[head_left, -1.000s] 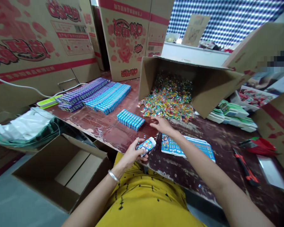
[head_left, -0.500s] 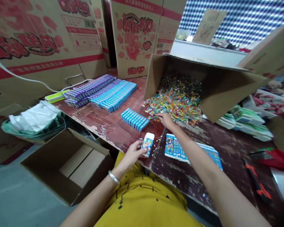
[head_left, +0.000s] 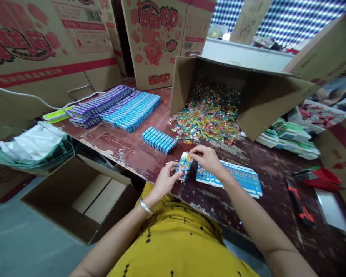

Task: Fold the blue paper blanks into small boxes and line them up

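Note:
My left hand grips a small blue candy box, tilted, its top flap up. At the box's upper end my right hand pinches with thumb and forefinger; a bit of yellow shows at the opening, and I cannot make out exactly what the fingertips hold. Under and beside my right wrist lies a spread stack of flat blue cartons. Just beyond my hands stands a short row of filled-looking blue boxes. Wrapped candies spill from a large cardboard box lying on its side.
Rows of blue boxes and purple boxes sit at the back left. An open carton stands below the table's left edge. At right lie a red-and-black cutter, a red pouch and green-white packs.
My right hand has come back from the candy pile to the top of the box in my left hand. The box has tilted slightly, and the whole view has shifted.

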### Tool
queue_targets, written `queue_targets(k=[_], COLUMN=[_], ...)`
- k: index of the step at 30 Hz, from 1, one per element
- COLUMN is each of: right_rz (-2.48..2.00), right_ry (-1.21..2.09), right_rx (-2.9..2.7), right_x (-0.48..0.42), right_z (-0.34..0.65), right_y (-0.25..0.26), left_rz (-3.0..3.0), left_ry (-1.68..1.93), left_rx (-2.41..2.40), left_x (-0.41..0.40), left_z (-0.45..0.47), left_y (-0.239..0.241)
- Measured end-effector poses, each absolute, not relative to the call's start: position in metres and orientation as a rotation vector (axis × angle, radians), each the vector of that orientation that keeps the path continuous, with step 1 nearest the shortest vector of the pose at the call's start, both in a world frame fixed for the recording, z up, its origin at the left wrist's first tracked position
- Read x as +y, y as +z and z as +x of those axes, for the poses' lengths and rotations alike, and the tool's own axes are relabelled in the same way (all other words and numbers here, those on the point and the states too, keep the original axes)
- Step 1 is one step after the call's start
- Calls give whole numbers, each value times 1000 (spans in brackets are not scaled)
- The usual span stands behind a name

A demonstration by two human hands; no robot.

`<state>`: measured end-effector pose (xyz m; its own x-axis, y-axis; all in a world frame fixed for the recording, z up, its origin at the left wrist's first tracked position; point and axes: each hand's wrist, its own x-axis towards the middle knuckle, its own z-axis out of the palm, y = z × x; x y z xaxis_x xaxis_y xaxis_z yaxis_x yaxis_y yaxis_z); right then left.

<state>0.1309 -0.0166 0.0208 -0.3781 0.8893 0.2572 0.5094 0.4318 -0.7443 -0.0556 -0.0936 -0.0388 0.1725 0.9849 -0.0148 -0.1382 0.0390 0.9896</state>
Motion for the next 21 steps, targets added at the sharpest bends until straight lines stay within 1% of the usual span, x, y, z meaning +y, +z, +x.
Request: queue_targets(k=[2, 4, 9, 12, 16, 21], right_rz=[-1129, -1081, -1152, -1120, -1124, -1133], right_ry=[702, 741, 1013, 1103, 1040, 943], right_rx=[-2106, -2074, -1776, -1681, -1564, -1544], right_x=[-23, -30, -55, -68, -77, -78], right_z=[129, 128, 128, 126, 125, 126], right_y=[21, 21, 7, -7, -17, -17], left_rz=[1160, 1124, 991, 1009, 1079, 1100], left_ry=[1154, 1190, 1273, 1296, 1250, 1150], left_rx=[995, 989, 919, 869, 870, 848], left_x=[-93, -93, -96, -102, -107, -104], left_z=[-55, -53, -41, -33, -31, -34], left_y=[-36, -33, -25, -19, -16, -20])
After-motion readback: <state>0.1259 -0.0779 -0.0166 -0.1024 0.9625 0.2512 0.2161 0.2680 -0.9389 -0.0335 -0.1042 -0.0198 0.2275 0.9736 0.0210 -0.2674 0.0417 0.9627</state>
